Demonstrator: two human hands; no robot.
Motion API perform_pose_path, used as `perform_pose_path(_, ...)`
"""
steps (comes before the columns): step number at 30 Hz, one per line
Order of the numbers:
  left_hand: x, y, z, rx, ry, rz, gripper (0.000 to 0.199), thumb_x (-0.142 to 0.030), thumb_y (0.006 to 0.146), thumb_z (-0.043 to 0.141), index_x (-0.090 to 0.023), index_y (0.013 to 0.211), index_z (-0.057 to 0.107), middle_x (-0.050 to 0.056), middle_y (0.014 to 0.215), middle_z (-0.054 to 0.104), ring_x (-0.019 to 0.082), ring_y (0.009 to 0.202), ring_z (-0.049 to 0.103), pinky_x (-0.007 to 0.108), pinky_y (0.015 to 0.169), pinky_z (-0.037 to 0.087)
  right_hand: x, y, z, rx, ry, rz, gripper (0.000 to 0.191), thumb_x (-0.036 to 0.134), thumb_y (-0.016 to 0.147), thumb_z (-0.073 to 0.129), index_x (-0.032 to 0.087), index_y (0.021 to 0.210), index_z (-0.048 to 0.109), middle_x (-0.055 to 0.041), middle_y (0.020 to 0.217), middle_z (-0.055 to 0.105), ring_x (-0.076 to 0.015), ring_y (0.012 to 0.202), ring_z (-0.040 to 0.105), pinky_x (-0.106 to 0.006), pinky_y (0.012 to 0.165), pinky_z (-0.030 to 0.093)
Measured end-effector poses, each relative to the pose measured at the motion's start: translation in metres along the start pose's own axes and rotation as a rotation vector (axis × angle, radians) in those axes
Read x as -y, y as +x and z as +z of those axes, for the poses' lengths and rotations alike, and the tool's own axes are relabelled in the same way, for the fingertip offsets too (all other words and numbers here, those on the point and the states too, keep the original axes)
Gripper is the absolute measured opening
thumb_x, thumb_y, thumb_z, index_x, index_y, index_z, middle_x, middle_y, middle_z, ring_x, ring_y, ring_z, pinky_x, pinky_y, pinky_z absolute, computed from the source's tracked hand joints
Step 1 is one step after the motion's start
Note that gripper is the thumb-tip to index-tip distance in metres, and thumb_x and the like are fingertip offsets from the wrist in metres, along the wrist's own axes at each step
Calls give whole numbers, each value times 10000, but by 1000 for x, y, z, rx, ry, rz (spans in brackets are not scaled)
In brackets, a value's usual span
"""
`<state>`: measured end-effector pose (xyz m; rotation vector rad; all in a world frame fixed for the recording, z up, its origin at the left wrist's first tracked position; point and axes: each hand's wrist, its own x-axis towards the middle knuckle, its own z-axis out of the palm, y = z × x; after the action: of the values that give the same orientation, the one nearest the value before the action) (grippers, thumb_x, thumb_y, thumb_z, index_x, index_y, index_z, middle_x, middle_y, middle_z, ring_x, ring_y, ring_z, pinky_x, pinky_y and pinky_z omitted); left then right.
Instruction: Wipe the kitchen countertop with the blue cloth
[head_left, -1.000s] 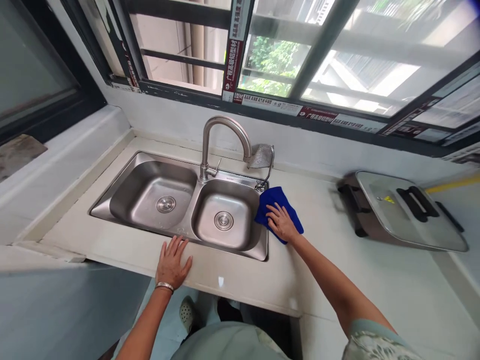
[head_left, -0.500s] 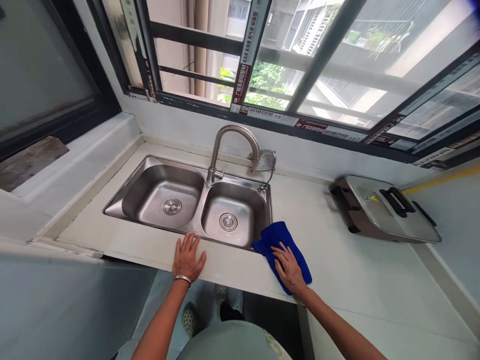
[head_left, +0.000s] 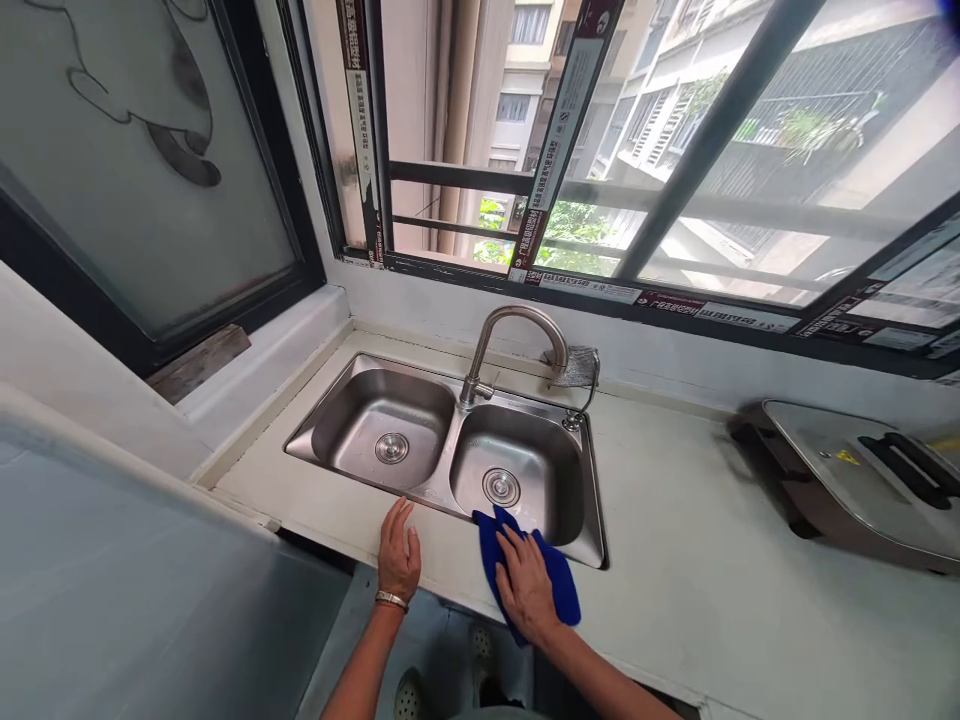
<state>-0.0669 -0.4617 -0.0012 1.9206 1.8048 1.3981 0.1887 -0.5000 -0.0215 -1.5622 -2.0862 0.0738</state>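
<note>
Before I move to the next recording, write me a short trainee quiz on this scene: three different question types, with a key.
1. True or false: the right hand is pressed on the blue cloth.
2. Seen by the person, where is the lidded pan relative to the sink?
A) left of it
B) right of it
C) inside it
3. Fill in the blank: the sink is divided into ____ bowls.

Key: 1 true; 2 B; 3 two
</note>
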Motion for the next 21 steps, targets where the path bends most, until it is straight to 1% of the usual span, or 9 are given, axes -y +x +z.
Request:
perform_pose_path(2, 10, 7, -8, -14, -7, -85, 358, -258, 949, 366, -164, 1226, 573, 120, 1132, 678, 201, 1091, 629, 398, 947, 542, 24, 23, 14, 37, 88, -52, 445, 237, 909, 423, 191, 1347, 484, -122, 1423, 517, -248, 1349, 442, -559, 1154, 358)
perform_pose_path(4, 15, 13, -12, -28, -4, -195, 367, -276, 948, 353, -161, 1202, 591, 87, 962, 697, 185, 920, 663, 364, 857, 559, 45, 50, 28, 110, 191, -104, 437, 209, 909, 392, 194, 1332, 499, -112, 1433, 512, -217, 1349, 447, -521, 1169, 351)
perform_pose_path(7, 10, 18, -12, -63, 34, -350, 391, -274, 945, 324, -162, 1192, 606, 52, 845, 690, 168, 797, 661, 326, 765, 548, 65, 93, 43, 296, 328, -147, 439, 220, 916, 372, 219, 1333, 508, -85, 1451, 503, -186, 1351, 446, -471, 1178, 345)
perform_pose_path(9, 5, 19, -9, -55, 63, -393, 390, -261, 941, 327, -174, 1176, 626, 50, 851, 699, 164, 792, 662, 307, 734, 535, 68, 119, 48, 451, 406, -169, 448, 277, 935, 371, 245, 1368, 481, -71, 1448, 512, -182, 1350, 450, -495, 1195, 299)
perform_pose_path(11, 1, 18, -7, -33, 83, -393, 375, -250, 936, 343, -189, 1144, 649, 47, 863, 708, 159, 793, 664, 294, 727, 527, 62, 139, 50, 592, 478, -200, 460, 348, 960, 347, 271, 1404, 442, -59, 1453, 510, -184, 1357, 444, -550, 1217, 204)
perform_pose_path(13, 0, 16, -6, -21, 100, -377, 363, -247, 935, 355, -197, 1112, 667, 41, 855, 714, 152, 779, 667, 286, 728, 526, 54, 152, 53, 665, 513, -214, 465, 403, 979, 304, 298, 1414, 431, -40, 1476, 484, -190, 1395, 396, -588, 1223, 114)
perform_pose_path(15, 2, 15, -6, -5, 122, -358, 356, -247, 934, 362, -203, 1090, 680, 37, 844, 722, 148, 766, 673, 278, 721, 528, 46, 162, 58, 657, 499, -191, 467, 424, 988, 263, 319, 1406, 443, -19, 1494, 460, -201, 1442, 313, -605, 1220, 67)
perform_pose_path(17, 5, 15, -6, 16, 154, -338, 349, -247, 931, 374, -210, 1074, 690, 40, 855, 733, 151, 773, 682, 272, 707, 532, 40, 169, 68, 605, 460, -159, 461, 420, 990, 251, 336, 1394, 458, -1, 1497, 458, -207, 1473, 240, -617, 1215, 46)
perform_pose_path(21, 12, 15, -5, 50, 236, -280, 330, -254, 922, 398, -218, 1032, 707, 46, 905, 749, 164, 814, 695, 274, 709, 547, 34, 183, 93, 437, 354, -148, 435, 402, 964, 350, 321, 1367, 491, -15, 1500, 455, -228, 1482, 209, -628, 1210, 45)
